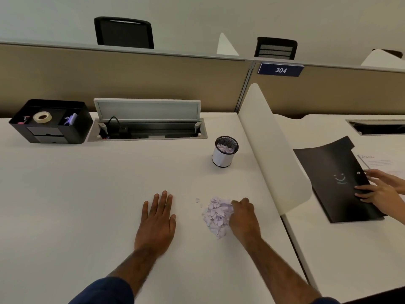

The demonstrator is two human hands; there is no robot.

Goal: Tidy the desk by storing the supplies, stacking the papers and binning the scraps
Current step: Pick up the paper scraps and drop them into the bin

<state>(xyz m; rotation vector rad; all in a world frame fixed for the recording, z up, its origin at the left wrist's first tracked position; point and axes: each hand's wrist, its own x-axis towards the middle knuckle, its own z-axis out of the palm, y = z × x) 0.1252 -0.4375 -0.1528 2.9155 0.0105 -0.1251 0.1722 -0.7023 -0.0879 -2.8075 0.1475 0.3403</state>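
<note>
A heap of pale lilac paper scraps (215, 215) lies on the white desk in front of me. My right hand (243, 215) sits at the heap's right edge with its fingers curled into the scraps. A few loose scraps (198, 200) lie just left of the heap. Flat on the desk to the left, my left hand (158, 220) rests with straight fingers and holds nothing. Beyond the heap stands a small mesh bin (224, 152) with scraps inside. A black organizer (51, 120) at the far left holds a tape roll (42, 117) and small supplies.
An open cable tray (148, 126) with a raised lid is set into the back of the desk. A white curved divider (274, 150) bounds the desk on the right. Beyond it, another person's hands (381, 187) rest on a black folder (341, 178).
</note>
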